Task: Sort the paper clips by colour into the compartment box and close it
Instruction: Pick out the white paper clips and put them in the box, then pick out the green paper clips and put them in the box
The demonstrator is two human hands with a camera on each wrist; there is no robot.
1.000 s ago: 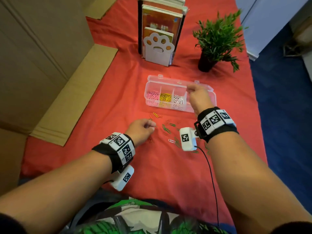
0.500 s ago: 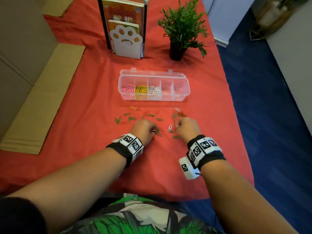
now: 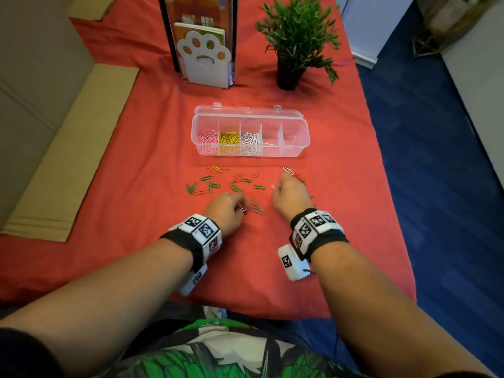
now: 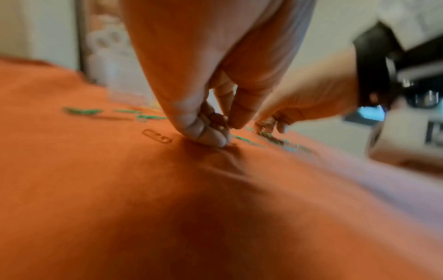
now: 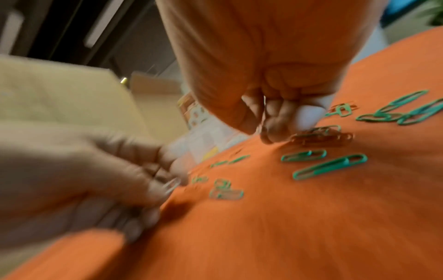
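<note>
Because the paper clips (image 3: 236,187) are thin bent wire lying flat on a soft red cloth (image 3: 136,165), they are judged to be very light, stiff and slick, and hard to get under. They are best taken by a fingertip pinch across the long sides, or slid into a bunch first. The cloth is seen to pucker under pressure in the left wrist view, so it may be caught up with a clip.

The loose clips, mostly green with some red, an orange one and a white one (image 3: 287,170), are scattered on the counter just in front of the compartment box (image 3: 298,143). The box stands open with its lid tipped back. Its three left compartments hold pink, yellow and white clips. The two right compartments appear nearly empty; a few thin clips may lie there, but this cannot be confirmed.

The left hand (image 3: 227,211) is curled down on the cloth. Its fingertips (image 4: 206,132) are closed in a pinch, and a pale clip is seen between them in the right wrist view.

The right hand (image 3: 287,196) is also curled, knuckles up. Its fingertips (image 5: 275,130) are pressed onto a small bunch of red clips (image 5: 321,137) at the cloth. The bunch is touched and gathered, but whether it is actually gripped cannot be told.
</note>
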